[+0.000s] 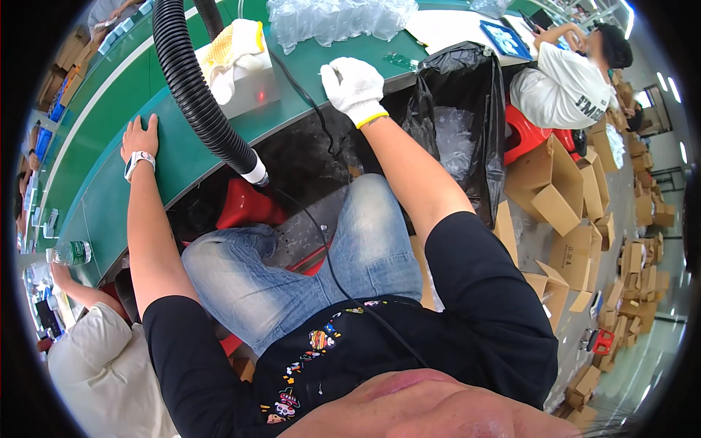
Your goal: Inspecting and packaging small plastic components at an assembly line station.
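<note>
My left hand (139, 140) is bare and rests on the green tabletop (171, 150) near its edge, with fingers stretched out and nothing held. A white watch is on that wrist. On my right hand (354, 87) I wear a white knit glove with a yellow cuff; it lies on the table edge, fingers curled in, and I see nothing in it. Between the hands stands a pale box-shaped device (255, 87) with a small red light. Another white glove with yellow dots (232, 55) is draped over it.
A black corrugated hose (191, 80) hangs between my arms. Clear plastic pieces (336, 18) are heaped at the far edge. A black bag (485, 117) holding clear plastic hangs right of my right hand. Cardboard boxes (544, 182) stand at right; people sit on both sides. A bottle (71, 252) lies at left.
</note>
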Available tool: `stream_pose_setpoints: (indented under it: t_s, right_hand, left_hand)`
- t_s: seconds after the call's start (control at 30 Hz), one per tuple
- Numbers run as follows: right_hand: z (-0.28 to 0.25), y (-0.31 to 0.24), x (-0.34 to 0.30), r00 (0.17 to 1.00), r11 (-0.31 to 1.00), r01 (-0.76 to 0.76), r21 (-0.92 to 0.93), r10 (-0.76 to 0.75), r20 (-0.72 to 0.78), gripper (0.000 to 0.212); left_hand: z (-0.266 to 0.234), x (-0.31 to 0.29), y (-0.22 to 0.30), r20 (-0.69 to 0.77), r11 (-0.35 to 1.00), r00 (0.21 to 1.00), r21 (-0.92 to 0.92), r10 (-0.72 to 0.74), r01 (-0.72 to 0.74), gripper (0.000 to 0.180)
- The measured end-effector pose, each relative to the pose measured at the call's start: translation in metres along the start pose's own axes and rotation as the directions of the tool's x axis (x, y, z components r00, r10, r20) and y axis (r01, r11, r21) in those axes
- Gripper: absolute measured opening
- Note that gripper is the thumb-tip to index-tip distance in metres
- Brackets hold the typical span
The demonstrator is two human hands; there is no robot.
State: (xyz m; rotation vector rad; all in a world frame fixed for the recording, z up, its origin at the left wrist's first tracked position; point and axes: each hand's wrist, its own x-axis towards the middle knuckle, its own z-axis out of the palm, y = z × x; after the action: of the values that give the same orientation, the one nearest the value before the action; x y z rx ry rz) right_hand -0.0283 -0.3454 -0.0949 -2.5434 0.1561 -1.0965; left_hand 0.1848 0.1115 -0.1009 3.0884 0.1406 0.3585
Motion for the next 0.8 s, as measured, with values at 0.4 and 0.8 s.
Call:
stream_pose_setpoints:
  t_s: [0.4,0.8]
  right_hand:
    - [-0.0019,-0.0006,-0.0001,1.0,1.0,0.021,0.015,-0.021,-0.001,0.027]
    - [-0.0001,0.0,0.0,1.0,1.0,0.007,0.01,-0.007,-0.011,0.027]
  left_hand:
    - [-0.0016,-0.0017,0.0011,0.001,1.0,1.0,-0.004,-0.002,0.002,0.075]
    - [-0.0024,-0.0025,0.002,-0.024,0.999,1.0,-0.034,-0.005,0.004,0.076]
